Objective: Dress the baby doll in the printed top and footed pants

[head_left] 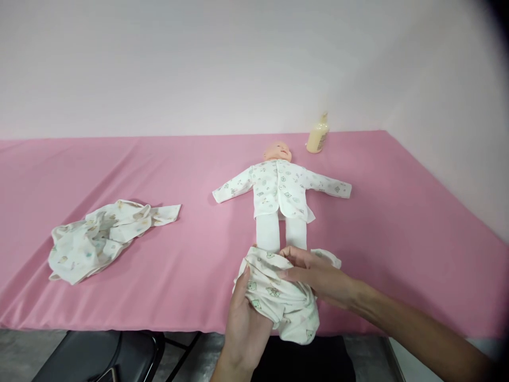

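Observation:
A baby doll [278, 151] lies on its back in a white printed jacket [280, 185], arms spread wide, with white legs [268, 232] pointing toward me. At the foot end is a bunched pair of white baby pants [274, 289] with a small animal print. My left hand [248, 329] grips the pants from below, thumb on top of the cloth. From the right, my right hand [310, 270] pinches the upper edge near the doll's lower legs. The doll's feet are hidden behind the cloth and hands.
A crumpled white printed garment [107, 239] lies on the left of the pink-covered table [191, 297]. A pump bottle of pale yellow liquid [318, 135] stands behind the doll's head by the wall. A black chair [99, 355] sits below the front edge.

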